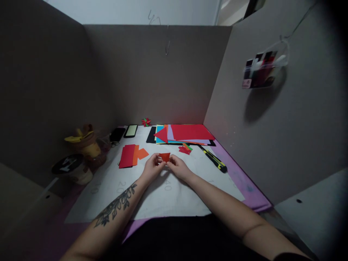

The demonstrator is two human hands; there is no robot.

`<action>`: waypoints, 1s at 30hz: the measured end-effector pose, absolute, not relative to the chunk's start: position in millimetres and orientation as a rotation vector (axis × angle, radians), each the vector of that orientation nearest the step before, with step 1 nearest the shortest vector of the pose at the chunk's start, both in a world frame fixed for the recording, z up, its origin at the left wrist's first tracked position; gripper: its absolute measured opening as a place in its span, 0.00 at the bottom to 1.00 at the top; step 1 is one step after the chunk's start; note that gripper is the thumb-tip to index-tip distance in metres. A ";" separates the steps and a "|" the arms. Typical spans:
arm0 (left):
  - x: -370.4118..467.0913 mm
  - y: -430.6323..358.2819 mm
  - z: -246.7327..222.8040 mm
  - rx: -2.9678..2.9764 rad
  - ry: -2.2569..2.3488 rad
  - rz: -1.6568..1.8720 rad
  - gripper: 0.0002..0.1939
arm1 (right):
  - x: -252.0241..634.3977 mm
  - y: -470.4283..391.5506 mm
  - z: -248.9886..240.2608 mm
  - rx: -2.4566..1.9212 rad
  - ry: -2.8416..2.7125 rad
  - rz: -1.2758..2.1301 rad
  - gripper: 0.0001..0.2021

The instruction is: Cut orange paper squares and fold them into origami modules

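A small orange-red piece of paper (164, 156), folded to a triangle with its point downward, is held up between both hands over the white sheet. My left hand (153, 164) pinches it from the left, fingers closed round its side and lower tip. On the other side my right hand (178, 166) grips it with thumb and fingertips. Just beyond the hands lie some small red and green paper pieces (185, 149). To the left are red paper rectangles (127, 156) beside orange paper (142, 153).
Coloured sheets (190, 132) lie stacked at the back. A yellow-black utility knife (214, 160) rests at right. A phone (131, 131) and a red-green paper star (146, 122) are at the back left. A lidded cup (78, 170) stands left; a clear bag (261, 70) hangs on the right wall.
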State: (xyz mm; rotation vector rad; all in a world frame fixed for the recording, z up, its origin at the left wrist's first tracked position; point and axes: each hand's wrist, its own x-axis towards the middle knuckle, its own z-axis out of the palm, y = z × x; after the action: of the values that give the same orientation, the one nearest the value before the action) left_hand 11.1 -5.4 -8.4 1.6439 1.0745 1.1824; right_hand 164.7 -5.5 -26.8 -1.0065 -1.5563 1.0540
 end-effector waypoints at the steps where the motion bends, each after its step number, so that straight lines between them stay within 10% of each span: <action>1: 10.3 -6.1 -7.9 1.689 1.112 1.184 0.12 | 165.3 -5.7 -26.2 -1.006 -1.557 1.043 0.05; 30: 5.9 -10.3 -2.5 1.797 0.955 1.046 0.07 | 174.2 0.2 -26.9 -0.940 -1.416 1.000 0.03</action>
State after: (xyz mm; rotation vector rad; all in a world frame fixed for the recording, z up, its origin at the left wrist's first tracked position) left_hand 5.9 -10.3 -2.5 1.7970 0.9550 1.0461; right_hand 174.2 0.2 -26.9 -0.9402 -1.4158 1.0001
